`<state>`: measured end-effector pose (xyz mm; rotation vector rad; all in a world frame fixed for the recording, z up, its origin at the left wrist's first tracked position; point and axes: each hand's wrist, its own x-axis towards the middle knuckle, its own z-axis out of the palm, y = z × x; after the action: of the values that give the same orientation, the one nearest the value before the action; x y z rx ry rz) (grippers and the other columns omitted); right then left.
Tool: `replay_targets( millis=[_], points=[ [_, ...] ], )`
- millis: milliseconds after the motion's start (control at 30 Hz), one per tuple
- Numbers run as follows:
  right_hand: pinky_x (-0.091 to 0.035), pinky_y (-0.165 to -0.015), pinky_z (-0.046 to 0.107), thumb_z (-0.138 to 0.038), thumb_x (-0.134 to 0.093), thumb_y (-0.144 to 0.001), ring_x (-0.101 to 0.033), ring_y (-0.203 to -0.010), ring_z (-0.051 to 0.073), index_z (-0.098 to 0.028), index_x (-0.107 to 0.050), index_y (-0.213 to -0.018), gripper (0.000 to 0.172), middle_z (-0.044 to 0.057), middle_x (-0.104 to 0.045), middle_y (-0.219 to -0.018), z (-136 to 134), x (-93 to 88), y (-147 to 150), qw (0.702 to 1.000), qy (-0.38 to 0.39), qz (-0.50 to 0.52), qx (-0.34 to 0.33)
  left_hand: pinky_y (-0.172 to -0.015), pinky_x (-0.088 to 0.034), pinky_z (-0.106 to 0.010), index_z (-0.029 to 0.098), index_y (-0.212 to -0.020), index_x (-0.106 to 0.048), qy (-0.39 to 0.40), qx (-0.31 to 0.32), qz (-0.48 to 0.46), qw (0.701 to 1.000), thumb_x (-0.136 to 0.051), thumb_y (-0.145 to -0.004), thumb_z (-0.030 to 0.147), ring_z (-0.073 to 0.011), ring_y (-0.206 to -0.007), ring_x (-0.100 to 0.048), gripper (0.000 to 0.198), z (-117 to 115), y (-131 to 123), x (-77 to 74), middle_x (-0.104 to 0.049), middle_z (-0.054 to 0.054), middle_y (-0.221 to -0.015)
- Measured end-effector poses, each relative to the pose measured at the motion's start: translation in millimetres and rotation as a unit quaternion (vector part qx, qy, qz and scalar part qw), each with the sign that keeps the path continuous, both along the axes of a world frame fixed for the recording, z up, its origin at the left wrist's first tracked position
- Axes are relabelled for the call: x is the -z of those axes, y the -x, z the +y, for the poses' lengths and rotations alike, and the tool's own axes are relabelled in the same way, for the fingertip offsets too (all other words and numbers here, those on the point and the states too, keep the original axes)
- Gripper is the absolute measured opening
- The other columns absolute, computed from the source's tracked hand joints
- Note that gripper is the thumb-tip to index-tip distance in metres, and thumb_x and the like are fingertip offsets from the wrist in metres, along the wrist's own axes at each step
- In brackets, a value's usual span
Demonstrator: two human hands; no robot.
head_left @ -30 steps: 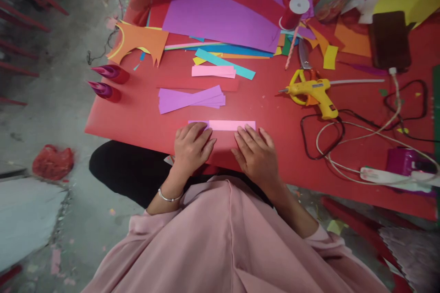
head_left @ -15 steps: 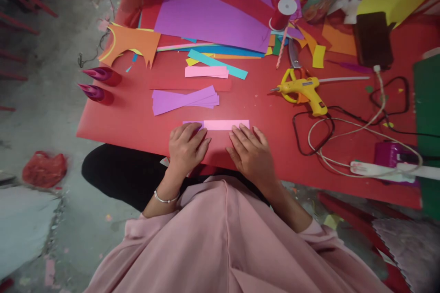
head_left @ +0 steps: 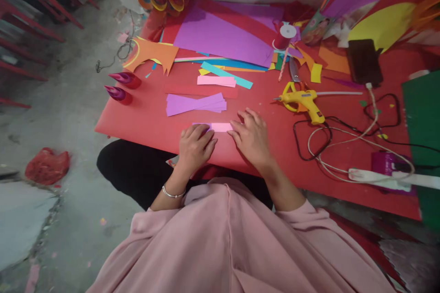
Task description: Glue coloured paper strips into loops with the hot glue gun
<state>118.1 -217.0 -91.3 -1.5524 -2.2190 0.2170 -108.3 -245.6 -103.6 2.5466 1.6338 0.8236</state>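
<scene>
A pink strip (head_left: 220, 127) lies over a purple strip (head_left: 202, 126) near the table's front edge. My left hand (head_left: 196, 145) rests with its fingertips on the purple part, fingers spread a little. Over the right end of the pink strip is my right hand (head_left: 252, 137), its fingers apart and partly raised, hiding that end. Beyond them lie fanned purple strips (head_left: 195, 103), a small pile of pink strips (head_left: 216, 81) and a turquoise strip (head_left: 240, 81). Neither hand grips anything.
On the right are a yellow glue gun (head_left: 304, 100), scissors (head_left: 294, 71), a dark phone (head_left: 365, 62) and looped cables. Two red-and-purple paper cones (head_left: 118, 94) stand at the left. Large purple sheets (head_left: 223, 32) and a ribbon spool (head_left: 284, 36) are at the back.
The view has tilted up and shifted left. My right hand has turned, with its fingers lifted and now covering more of the pink strip's right end. My left hand stays on the purple part.
</scene>
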Motion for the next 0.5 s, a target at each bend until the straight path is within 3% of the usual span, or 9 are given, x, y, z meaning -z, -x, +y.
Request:
replay_targets(
  millis=[200, 367, 500],
  points=[
    [-0.047, -0.117, 0.06, -0.033, -0.076, -0.097, -0.058, -0.139, 0.037, -0.025, -0.083, -0.106, 0.013, 0.013, -0.073, -0.137, 8, 5.8, -1, 1.0, 0.004, 0.024, 0.008, -0.095, -0.054, -0.045, 0.023, -0.111, -0.081, -0.008, 0.004, -0.038, 0.999, -0.068, -0.103, 0.037, -0.0279, -0.111, -0.074, 0.021, 4, 2, 6.3, -0.081, -0.011, -0.12],
    [-0.051, -0.11, 0.056, -0.031, -0.088, -0.085, -0.061, -0.132, 0.036, -0.026, -0.078, -0.096, 0.015, 0.011, -0.074, -0.132, 25, 1.2, -3, 0.998, 0.042, 0.052, 0.003, -0.094, -0.058, -0.043, 0.021, -0.107, -0.081, -0.03, -0.002, -0.082, 0.996, -0.068, -0.103, 0.034, -0.0258, -0.106, -0.077, 0.019, 9, 2, 11.6, -0.083, -0.01, -0.112],
    [-0.053, -0.1, 0.05, -0.027, -0.089, -0.082, -0.068, -0.11, 0.031, -0.025, -0.073, -0.085, 0.016, 0.006, -0.079, -0.105, 25, -7.1, -4, 0.995, 0.069, 0.073, 0.005, -0.097, -0.061, -0.045, 0.021, -0.102, -0.08, -0.017, -0.004, -0.109, 0.994, -0.067, -0.103, 0.034, -0.0258, -0.106, -0.078, 0.019, 9, 5, 15.2, -0.083, -0.01, -0.111]
  ],
)
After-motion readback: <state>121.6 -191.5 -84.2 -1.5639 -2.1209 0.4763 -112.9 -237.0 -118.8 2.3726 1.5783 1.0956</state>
